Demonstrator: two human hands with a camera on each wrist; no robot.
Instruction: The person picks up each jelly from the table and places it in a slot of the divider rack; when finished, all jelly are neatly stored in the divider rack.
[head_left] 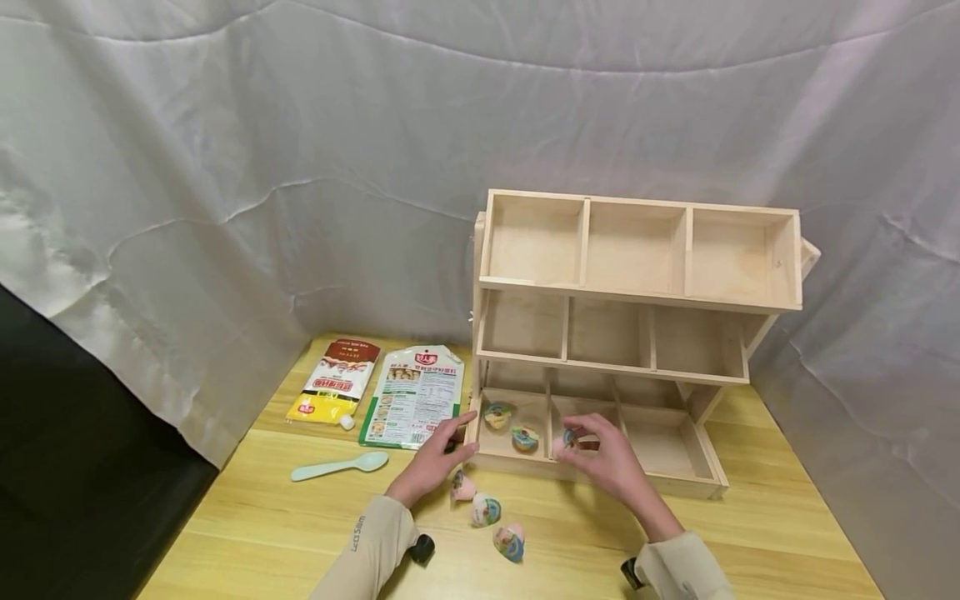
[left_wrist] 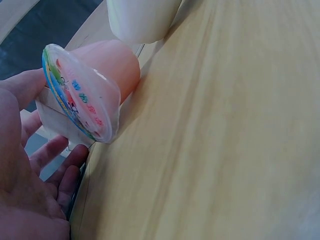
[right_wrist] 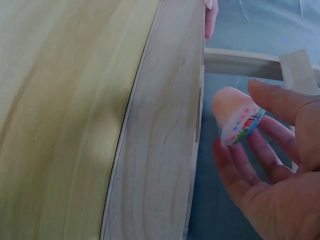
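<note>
My right hand (head_left: 613, 463) pinches a small pink jelly cup (right_wrist: 231, 111) between thumb and fingers, over the middle compartment of the lowest tier of a wooden three-tier box (head_left: 517, 463). Its printed lid faces the palm in the right wrist view. My left hand (head_left: 429, 468) rests at the box's front left corner, fingers loosely extended. Two jelly cups, one yellowish (head_left: 498, 415) and another with a blue-green lid (head_left: 525, 439), lie in the lowest left compartment. On the table by my left hand are a pink jelly cup (left_wrist: 112, 65), a whitish one (head_left: 485, 510) and another pink one (head_left: 510, 542).
Left of the box lie a green-and-white packet (head_left: 416, 396) and a red, white and yellow pouch (head_left: 337, 379) with a white cap. A pale green spoon (head_left: 340, 467) lies nearer on the wooden table (head_left: 247, 525). Grey curtains (head_left: 360, 125) hang behind and on both sides.
</note>
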